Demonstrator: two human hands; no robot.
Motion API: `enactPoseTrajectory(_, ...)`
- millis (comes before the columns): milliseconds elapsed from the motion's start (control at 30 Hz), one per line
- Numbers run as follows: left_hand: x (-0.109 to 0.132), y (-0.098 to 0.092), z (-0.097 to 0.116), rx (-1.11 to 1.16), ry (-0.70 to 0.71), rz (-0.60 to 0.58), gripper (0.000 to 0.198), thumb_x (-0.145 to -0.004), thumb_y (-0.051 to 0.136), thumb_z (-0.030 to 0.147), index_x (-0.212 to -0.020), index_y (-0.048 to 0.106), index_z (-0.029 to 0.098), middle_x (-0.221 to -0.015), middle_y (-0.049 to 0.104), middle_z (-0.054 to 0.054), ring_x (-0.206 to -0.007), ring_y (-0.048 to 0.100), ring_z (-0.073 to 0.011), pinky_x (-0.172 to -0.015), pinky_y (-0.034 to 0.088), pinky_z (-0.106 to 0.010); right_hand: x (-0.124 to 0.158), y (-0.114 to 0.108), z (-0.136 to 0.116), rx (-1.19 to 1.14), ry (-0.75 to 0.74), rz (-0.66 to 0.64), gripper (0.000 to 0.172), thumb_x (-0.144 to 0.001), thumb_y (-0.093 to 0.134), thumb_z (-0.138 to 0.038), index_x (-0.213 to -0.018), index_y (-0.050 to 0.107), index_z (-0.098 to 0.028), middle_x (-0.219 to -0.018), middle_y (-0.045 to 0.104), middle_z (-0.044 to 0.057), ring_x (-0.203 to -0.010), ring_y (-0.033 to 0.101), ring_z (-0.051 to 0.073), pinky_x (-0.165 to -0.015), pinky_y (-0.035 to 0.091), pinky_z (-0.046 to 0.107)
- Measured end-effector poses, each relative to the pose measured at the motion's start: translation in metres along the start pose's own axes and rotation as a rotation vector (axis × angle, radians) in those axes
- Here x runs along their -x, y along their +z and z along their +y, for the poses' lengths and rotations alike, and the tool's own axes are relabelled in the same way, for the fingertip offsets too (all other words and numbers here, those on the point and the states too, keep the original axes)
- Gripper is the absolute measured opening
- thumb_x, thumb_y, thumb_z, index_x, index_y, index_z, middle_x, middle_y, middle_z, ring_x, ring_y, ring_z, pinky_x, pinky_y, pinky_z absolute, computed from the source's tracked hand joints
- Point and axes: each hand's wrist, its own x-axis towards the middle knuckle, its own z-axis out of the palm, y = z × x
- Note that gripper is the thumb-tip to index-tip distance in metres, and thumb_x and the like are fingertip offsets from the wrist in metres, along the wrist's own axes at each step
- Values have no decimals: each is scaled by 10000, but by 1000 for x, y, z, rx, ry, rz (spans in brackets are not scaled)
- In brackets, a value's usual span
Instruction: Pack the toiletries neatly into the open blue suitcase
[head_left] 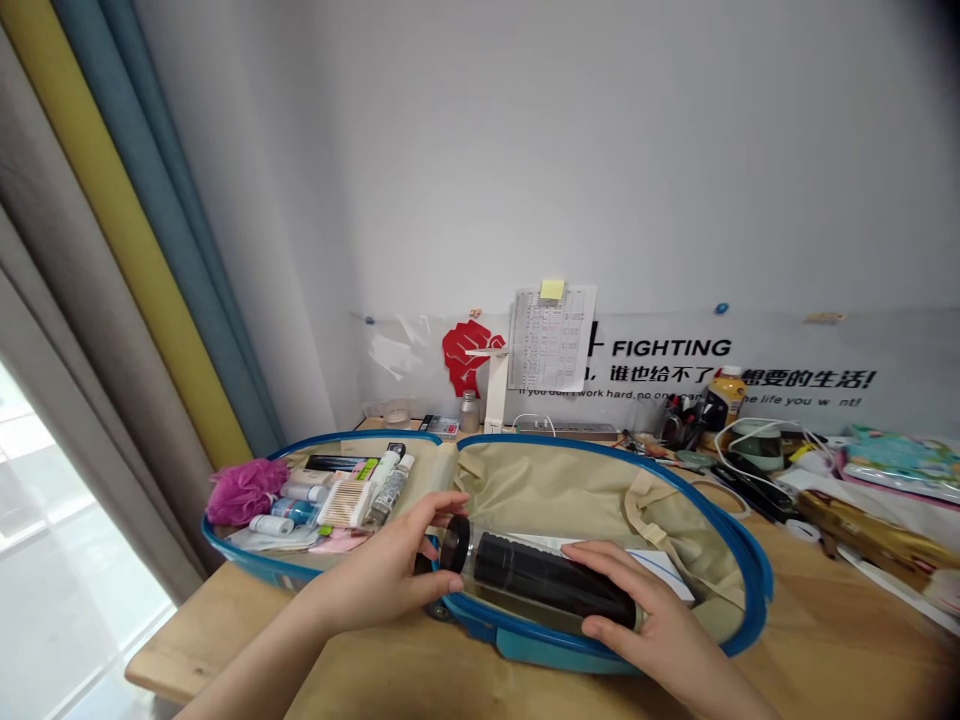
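Observation:
A blue suitcase (754,560) with beige lining lies open on a wooden desk (847,650). Both my hands hold a dark cylindrical bottle (547,582) lying sideways over the near rim of the case's right half. My left hand (390,565) is wrapped round the bottle's black lid end. My right hand (649,620) grips its other end from above. The left half of the case holds a pink bath sponge (246,490), cotton swabs (346,503) and several small tubes and bottles (390,480).
The right side of the desk is cluttered with cables, a white device (757,445), an orange-capped bottle (724,398) and patterned packages (900,462). A white desk lamp (495,395) and a power strip stand at the wall. Curtains (112,250) hang left, beside a window.

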Motion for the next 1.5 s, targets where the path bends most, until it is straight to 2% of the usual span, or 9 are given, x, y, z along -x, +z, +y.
enactPoseTrajectory(100, -3, 2, 0, 3, -16, 21, 674, -799, 649, 331, -1412, 371, 293, -1362, 521, -95, -1113, 560, -230, -880, 481, -322, 0, 0, 1, -15, -3, 10, 484, -821, 615, -446, -1278, 608, -285, -1339, 566, 96, -1242, 539, 252, -1077, 406, 412)
enactPoseTrajectory(200, -6, 7, 0, -29, -91, 34, 573, -820, 609, 373, -1359, 439, 274, -1047, 627, -48, -824, 590, -173, -758, 469, -295, 1, 1, 0, -26, -7, 13, 480, -828, 606, -457, -1276, 609, -285, -1334, 571, 96, -1240, 541, 253, -1071, 413, 411)
enactPoseTrajectory(267, -8, 10, -2, -27, -126, 45, 526, -838, 581, 412, -1326, 467, 253, -833, 600, 1, -704, 557, -157, -681, 437, -275, 1, 2, 0, -24, -10, 19, 477, -834, 593, -455, -1279, 607, -285, -1326, 577, 99, -1231, 547, 255, -1069, 415, 419)
enactPoseTrajectory(367, -11, 15, -3, 5, -127, 61, 508, -846, 554, 446, -1295, 475, 220, -724, 553, 30, -663, 534, -154, -636, 405, -261, 1, 3, 1, -20, -9, 40, 479, -840, 578, -452, -1285, 604, -277, -1318, 582, 106, -1219, 554, 259, -1067, 414, 429)
enactPoseTrajectory(567, -15, 18, 1, 124, -128, 44, 569, -849, 504, 505, -1313, 422, 185, -729, 604, 4, -735, 594, -194, -694, 441, -290, 1, 3, 2, -23, -14, 46, 479, -836, 581, -453, -1272, 608, -257, -1300, 590, 114, -1199, 566, 254, -1053, 429, 416)
enactPoseTrajectory(767, -16, 19, 6, 46, -162, 107, 468, -886, 430, 538, -1216, 491, 212, -727, 633, -11, -751, 618, -219, -704, 445, -308, 1, 3, 0, -29, -3, 49, 468, -841, 570, -470, -1262, 612, -271, -1289, 597, 106, -1184, 574, 255, -1044, 439, 417)
enactPoseTrajectory(933, -18, 22, 3, 55, -166, 138, 483, -888, 425, 561, -1218, 492, 214, -736, 621, -8, -764, 618, -215, -724, 457, -312, 1, 3, 0, -20, -11, 57, 471, -842, 568, -471, -1267, 611, -272, -1276, 605, 106, -1178, 578, 250, -1038, 445, 410)
enactPoseTrajectory(1167, -18, 20, 2, 122, -148, 166, 517, -873, 417, 593, -1201, 491, 201, -958, 635, -59, -794, 626, -201, -754, 483, -310, 1, 4, 4, -26, -23, 92, 467, -845, 574, -458, -1272, 609, -274, -1289, 600, 104, -1183, 580, 235, -1032, 449, 385)
enactPoseTrajectory(1500, -17, 22, -1, 137, -139, 155, 544, -866, 440, 588, -1239, 479, 195, -812, 610, -30, -792, 615, -217, -748, 464, -320, 2, 4, 3, -4, -26, 79, 468, -837, 579, -465, -1259, 621, -268, -1282, 606, 103, -1173, 588, 238, -1024, 455, 379)
